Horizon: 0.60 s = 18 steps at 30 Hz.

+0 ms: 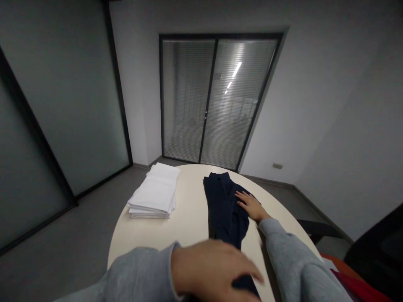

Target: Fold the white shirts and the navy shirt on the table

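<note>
A dark navy garment (222, 205) lies lengthwise on the round cream table (189, 201), its collar end toward the far edge. My right hand (252, 205) rests flat on the garment's upper right part, fingers spread. Nearer to me, my left hand (217, 268) is over the garment's lower part, thumb and fingers apart and slightly blurred; it hides some of the cloth, and whether it touches it I cannot tell.
A stack of folded white cloths (155, 191) sits at the table's left. Red and orange items (362, 285) and a black chair (378, 251) are at the lower right. Beyond the table stand a window with blinds (201, 105) and walls.
</note>
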Each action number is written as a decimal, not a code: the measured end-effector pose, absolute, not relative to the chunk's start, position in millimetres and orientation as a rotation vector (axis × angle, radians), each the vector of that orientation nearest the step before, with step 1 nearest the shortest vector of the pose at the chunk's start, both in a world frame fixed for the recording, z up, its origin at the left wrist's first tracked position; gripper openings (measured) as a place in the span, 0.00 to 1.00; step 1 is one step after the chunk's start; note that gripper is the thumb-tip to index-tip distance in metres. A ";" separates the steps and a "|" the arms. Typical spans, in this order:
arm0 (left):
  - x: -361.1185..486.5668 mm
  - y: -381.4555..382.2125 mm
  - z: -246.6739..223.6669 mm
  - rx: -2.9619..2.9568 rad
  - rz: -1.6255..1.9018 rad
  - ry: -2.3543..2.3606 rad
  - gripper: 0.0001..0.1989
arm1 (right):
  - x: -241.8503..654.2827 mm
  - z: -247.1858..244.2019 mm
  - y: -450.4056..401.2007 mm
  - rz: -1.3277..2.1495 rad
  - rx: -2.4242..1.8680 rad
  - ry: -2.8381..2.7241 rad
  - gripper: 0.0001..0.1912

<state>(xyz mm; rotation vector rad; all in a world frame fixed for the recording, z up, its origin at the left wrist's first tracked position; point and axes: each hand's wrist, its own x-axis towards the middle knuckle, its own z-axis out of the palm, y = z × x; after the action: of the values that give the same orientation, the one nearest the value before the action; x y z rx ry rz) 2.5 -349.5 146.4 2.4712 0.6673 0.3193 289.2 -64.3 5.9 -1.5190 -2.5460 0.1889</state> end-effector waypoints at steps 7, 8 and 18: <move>45.5 -214.7 110.2 2.387 0.634 1.562 0.31 | 287.4 13.5 -81.5 0.206 -1.559 -2.400 0.25; 47.9 -202.3 93.9 2.353 0.567 1.633 0.33 | 286.6 14.8 -83.6 0.219 -1.578 -2.391 0.25; 1.1 -125.7 46.1 2.243 0.597 1.753 0.35 | 291.6 22.1 -77.0 0.287 -1.741 -2.332 0.28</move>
<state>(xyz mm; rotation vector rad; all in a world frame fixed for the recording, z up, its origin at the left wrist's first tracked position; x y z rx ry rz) 1.1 -125.7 46.1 2.2425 1.7533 0.5972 291.6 -77.0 22.1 -1.7410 -2.3318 0.2873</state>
